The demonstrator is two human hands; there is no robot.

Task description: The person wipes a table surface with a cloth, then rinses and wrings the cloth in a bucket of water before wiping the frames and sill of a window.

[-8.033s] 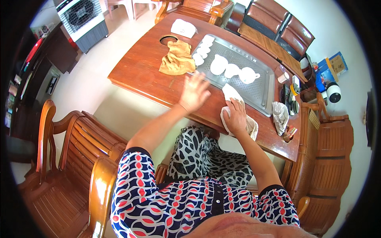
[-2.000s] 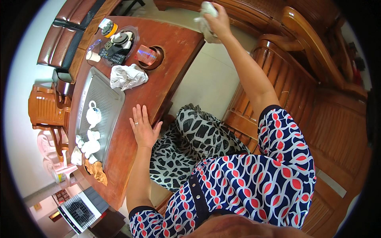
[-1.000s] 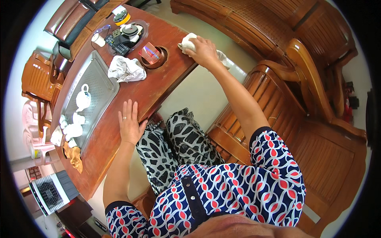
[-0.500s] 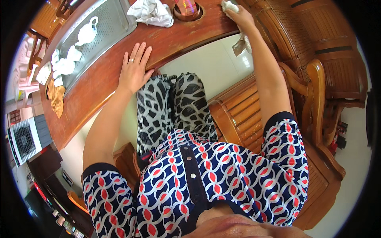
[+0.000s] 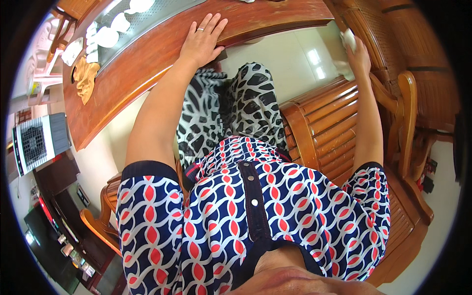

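Flat on the reddish-brown wooden table [image 5: 147, 66] rests my left hand [image 5: 199, 42], its fingers stretched out and a ring on one of them. Off the table's right end, my right hand [image 5: 360, 56] is closed around a whitish cloth [image 5: 349, 40]. The cloth hangs down a little over the pale floor, close to the wooden bench. Part of the right hand's grip is hidden behind its own back and knuckles.
A grey perforated tea tray [image 5: 162, 19] with white teaware [image 5: 107, 37] lies on the table's far left. Near it sits a carved wooden piece [image 5: 85, 78]. Slatted wooden seating [image 5: 329, 120] is at my right; a fan-like appliance [image 5: 37, 142] stands at far left.
My right hand has come off the table's right end with the cloth, moving right and nearer. My head view has shifted, so the crumpled white cloth and cup have mostly left the picture.
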